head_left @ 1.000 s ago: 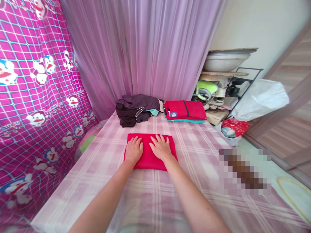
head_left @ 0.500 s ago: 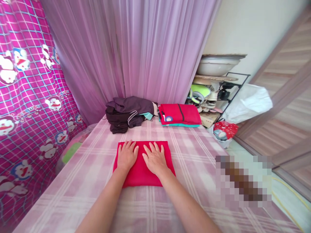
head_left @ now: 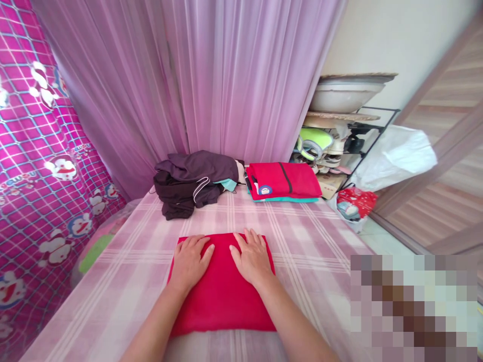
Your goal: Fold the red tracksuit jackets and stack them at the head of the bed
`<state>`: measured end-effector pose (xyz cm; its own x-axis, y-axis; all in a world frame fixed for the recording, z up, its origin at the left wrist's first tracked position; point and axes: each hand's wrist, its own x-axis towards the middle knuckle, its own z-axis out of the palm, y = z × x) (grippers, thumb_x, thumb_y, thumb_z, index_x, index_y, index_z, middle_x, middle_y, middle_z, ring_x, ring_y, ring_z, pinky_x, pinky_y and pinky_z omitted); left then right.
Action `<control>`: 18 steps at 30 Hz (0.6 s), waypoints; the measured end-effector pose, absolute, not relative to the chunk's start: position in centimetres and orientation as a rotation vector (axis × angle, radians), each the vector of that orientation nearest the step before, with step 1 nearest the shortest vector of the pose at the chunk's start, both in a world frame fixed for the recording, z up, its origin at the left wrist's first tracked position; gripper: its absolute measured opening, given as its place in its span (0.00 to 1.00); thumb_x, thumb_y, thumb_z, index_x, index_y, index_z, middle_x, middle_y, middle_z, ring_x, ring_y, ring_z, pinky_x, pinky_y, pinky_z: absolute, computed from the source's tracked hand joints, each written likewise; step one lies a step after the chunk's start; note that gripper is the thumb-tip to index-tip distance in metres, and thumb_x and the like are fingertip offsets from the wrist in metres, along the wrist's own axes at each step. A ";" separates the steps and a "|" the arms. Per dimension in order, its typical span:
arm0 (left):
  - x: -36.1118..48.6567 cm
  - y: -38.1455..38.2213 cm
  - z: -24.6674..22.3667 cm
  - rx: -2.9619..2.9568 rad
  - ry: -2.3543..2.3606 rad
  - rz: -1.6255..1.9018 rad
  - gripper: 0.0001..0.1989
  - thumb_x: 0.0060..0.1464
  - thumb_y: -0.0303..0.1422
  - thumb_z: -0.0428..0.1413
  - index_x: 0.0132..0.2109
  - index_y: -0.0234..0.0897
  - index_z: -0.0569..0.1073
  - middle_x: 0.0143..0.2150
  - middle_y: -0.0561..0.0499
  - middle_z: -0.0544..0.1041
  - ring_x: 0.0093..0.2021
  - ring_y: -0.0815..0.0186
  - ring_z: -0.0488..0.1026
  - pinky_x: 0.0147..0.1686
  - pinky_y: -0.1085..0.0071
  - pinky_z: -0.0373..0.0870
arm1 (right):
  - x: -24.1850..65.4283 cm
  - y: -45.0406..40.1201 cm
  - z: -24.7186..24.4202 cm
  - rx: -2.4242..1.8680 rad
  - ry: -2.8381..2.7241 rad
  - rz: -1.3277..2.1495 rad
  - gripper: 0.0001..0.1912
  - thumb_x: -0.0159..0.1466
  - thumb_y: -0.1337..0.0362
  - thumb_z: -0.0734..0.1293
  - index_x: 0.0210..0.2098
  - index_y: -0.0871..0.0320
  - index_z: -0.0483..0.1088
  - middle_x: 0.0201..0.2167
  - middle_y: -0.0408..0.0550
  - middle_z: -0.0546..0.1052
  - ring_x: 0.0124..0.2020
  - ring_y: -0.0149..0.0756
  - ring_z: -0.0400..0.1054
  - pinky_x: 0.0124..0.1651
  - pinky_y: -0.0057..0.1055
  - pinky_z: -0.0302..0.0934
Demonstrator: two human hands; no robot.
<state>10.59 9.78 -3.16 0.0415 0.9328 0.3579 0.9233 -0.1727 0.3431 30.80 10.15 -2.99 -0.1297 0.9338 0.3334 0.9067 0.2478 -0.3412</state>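
A folded red garment [head_left: 226, 296] lies flat on the plaid pink-and-white cloth [head_left: 313, 301] in front of me. My left hand [head_left: 190, 262] rests palm down on its far left part, fingers stretched out. On its far right part lies my right hand [head_left: 252, 256], also flat with the fingers apart. Neither hand grips the fabric. Beyond the hands, a folded red garment with a dark stripe [head_left: 298, 180] sits on top of a folded teal one [head_left: 290, 199]. Left of that stack is a loose heap of dark clothes [head_left: 196, 176].
A lilac curtain [head_left: 226, 75] hangs behind the surface, and a pink patterned curtain [head_left: 22, 151] on the left. At the back right, a black rack [head_left: 372, 143] holds shoes and a basin [head_left: 345, 95]. Beside it are a white plastic bag [head_left: 396, 156] and a red bag [head_left: 362, 201].
The red garment under my hands appears closer and larger in view. My hands have moved slightly apart, toward its left and right edges. The clothes at the back stay put.
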 end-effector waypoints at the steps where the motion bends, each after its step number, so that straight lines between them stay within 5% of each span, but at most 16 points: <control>1: 10.4 9.9 -3.3 2.234 1.994 0.813 0.18 0.63 0.45 0.48 0.51 0.48 0.77 0.53 0.48 0.79 0.54 0.55 0.73 0.56 0.52 0.65 | 30.8 10.1 -3.3 -1.688 -2.056 0.085 0.24 0.69 0.52 0.59 0.59 0.53 0.71 0.62 0.58 0.70 0.64 0.56 0.58 0.65 0.55 0.48; 18: 11.0 9.8 -2.6 2.209 2.018 0.738 0.17 0.65 0.41 0.46 0.51 0.45 0.76 0.54 0.48 0.78 0.57 0.57 0.71 0.57 0.54 0.62 | 31.0 10.7 -2.6 -1.746 -2.153 0.126 0.25 0.70 0.52 0.56 0.58 0.55 0.72 0.55 0.59 0.74 0.57 0.52 0.65 0.59 0.47 0.54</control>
<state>11.01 9.79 -2.59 0.0287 0.9525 0.3033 0.9235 -0.1414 0.3567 30.97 10.65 -2.57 -0.1679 0.9603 0.2229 0.9277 0.2304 -0.2936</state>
